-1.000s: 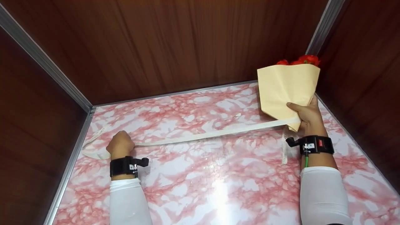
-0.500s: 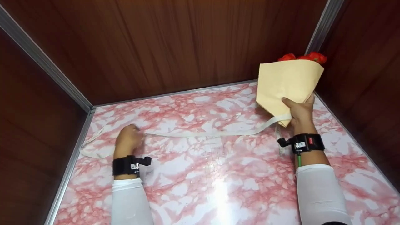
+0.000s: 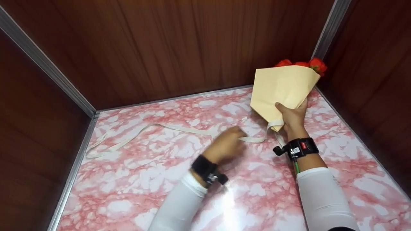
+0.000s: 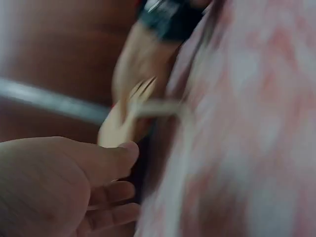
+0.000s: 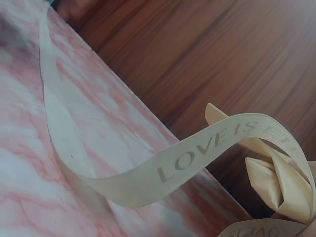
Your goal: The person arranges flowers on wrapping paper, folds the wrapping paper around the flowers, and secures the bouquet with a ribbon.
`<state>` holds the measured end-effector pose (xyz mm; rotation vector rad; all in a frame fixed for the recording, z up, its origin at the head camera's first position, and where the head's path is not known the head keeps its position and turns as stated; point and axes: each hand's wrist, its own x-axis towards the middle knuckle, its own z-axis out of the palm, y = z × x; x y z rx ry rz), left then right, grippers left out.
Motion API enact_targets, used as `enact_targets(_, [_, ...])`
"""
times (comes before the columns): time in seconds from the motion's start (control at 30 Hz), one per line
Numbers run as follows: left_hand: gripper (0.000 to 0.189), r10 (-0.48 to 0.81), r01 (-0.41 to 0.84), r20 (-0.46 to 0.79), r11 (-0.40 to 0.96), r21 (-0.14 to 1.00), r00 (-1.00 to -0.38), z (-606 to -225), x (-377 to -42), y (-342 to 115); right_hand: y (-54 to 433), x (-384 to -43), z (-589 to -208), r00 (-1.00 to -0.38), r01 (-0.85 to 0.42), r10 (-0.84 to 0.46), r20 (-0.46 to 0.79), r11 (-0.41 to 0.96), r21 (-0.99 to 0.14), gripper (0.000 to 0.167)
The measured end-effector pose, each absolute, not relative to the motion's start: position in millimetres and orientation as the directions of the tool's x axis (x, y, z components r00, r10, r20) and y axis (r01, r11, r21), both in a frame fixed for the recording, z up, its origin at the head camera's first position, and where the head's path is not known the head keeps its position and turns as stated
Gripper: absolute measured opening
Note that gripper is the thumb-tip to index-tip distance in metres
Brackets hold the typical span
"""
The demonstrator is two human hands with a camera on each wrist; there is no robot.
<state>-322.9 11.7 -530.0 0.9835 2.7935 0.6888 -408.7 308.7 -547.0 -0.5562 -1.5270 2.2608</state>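
Note:
My right hand (image 3: pixel 293 118) grips the lower part of a bouquet (image 3: pixel 281 88), red flowers in cream wrapping paper, with the thumb across its front. A cream ribbon (image 3: pixel 189 129) goes round the narrow base of the wrapping. Its long end trails left across the tabletop, and a short end hangs near the right wrist. Printed letters, including "LOVE IS", show on the ribbon in the right wrist view (image 5: pixel 192 153). My left hand (image 3: pixel 226 146), blurred, is over the middle of the table beside the ribbon. In the left wrist view its fingers (image 4: pixel 116 192) are loosely bent around nothing.
The pink-and-white marbled tabletop (image 3: pixel 128 186) is bounded by dark wood panels (image 3: pixel 179 48) at the back and both sides. Metal strips (image 3: pixel 74 93) run along the panel corners and table edges. The ribbon's far end lies near the left edge.
My left hand has let go of the stretched ribbon and moved right toward the bouquet. The ribbon has gone slack in curves on the table. My right hand and bouquet have shifted slightly left.

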Motion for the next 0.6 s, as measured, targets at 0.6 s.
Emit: enact_targets(0.6, [0.065,0.69,0.682,-0.132,0.724,0.106,-0.712,-559.8,-302.1,96.1,328.8,-407.2,-526.6,-0.861,-0.108,0.505,-0.062,-0.301,-0.947,0.129])
